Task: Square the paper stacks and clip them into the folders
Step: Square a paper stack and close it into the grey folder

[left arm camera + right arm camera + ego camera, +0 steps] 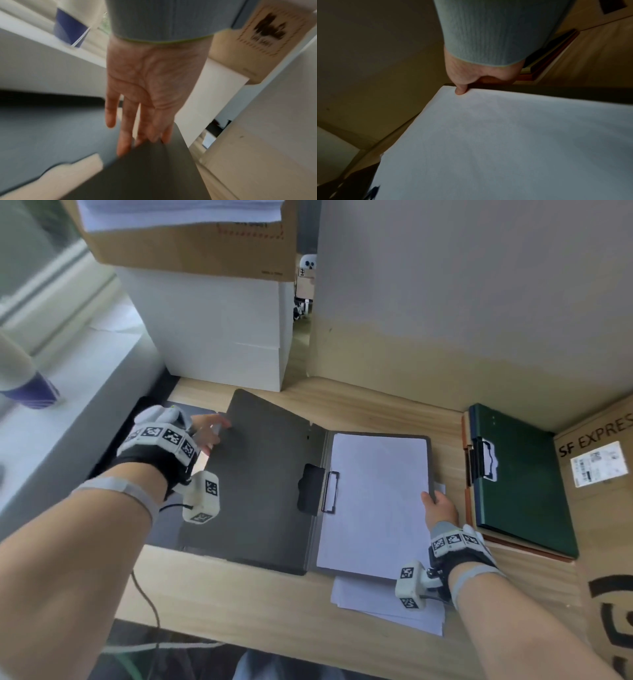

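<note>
A dark grey folder (pixel 260 474) lies spread wide on the wooden desk, its black clip (pixel 329 491) at the spine. A white paper stack (pixel 373 501) lies on its right half. My left hand (pixel 209 433) is at the cover's far left edge; in the left wrist view its straight fingers (pixel 145 128) touch the edge of the cover (pixel 145 175), which looks slightly raised. My right hand (pixel 440 505) pinches the folder's right edge, with the thumb (pixel 460 92) on top of the paper (pixel 505 142) and the other fingers hidden beneath.
Loose white sheets (pixel 387 604) stick out under the folder's near edge. A closed green folder (pixel 524 484) lies on an orange one (pixel 520 547) at the right, beside a cardboard box (pixel 599 508). White boxes (pixel 219 337) stand behind. A blue-grey sheet (pixel 51 135) lies under the left cover.
</note>
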`<state>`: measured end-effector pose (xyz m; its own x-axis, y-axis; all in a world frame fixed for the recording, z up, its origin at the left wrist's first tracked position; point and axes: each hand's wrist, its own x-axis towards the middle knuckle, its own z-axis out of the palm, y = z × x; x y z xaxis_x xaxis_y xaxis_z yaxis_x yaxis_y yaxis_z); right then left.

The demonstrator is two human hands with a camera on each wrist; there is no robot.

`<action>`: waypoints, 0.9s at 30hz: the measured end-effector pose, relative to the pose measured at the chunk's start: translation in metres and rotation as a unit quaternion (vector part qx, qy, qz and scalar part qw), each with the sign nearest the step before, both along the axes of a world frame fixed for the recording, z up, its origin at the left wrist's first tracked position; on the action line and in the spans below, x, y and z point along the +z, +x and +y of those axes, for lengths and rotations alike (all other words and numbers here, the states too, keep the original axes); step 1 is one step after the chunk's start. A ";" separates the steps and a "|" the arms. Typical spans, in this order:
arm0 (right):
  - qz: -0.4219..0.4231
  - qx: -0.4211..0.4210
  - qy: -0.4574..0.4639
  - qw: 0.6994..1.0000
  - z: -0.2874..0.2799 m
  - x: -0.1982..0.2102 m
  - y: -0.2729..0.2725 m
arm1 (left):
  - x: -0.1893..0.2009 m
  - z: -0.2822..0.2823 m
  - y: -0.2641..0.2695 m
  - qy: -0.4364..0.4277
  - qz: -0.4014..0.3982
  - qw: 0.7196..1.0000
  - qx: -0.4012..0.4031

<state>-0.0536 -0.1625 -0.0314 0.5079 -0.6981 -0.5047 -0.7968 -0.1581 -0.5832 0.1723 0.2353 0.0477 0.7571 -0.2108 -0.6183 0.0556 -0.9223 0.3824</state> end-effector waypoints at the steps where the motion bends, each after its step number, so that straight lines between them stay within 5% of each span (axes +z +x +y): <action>1: 0.002 0.001 0.001 1.000 -0.002 0.000 -0.001 | 0.020 -0.010 0.001 -0.007 0.016 1.000 -0.002; 5: 0.001 0.012 0.018 1.000 -0.002 0.005 -0.004 | 0.075 -0.039 -0.003 -0.047 -0.005 0.993 -0.110; 11: -0.043 0.001 0.122 0.992 -0.009 0.017 -0.016 | 0.105 -0.138 -0.046 -0.132 -0.082 0.956 -0.249; 17: -0.080 -0.018 0.247 0.965 -0.014 0.024 -0.028 | 0.071 -0.242 -0.094 -0.147 -0.108 0.916 -0.359; 27: -0.073 0.047 0.341 0.936 -0.027 0.037 -0.041 | -0.024 -0.319 -0.148 0.060 -0.132 0.870 -0.472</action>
<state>-0.0942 -0.1895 0.0055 0.6491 -0.1881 -0.7370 -0.7021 0.2246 -0.6757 0.0243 -0.0834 0.0237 0.4004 -0.7614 -0.5099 -0.8228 -0.5436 0.1656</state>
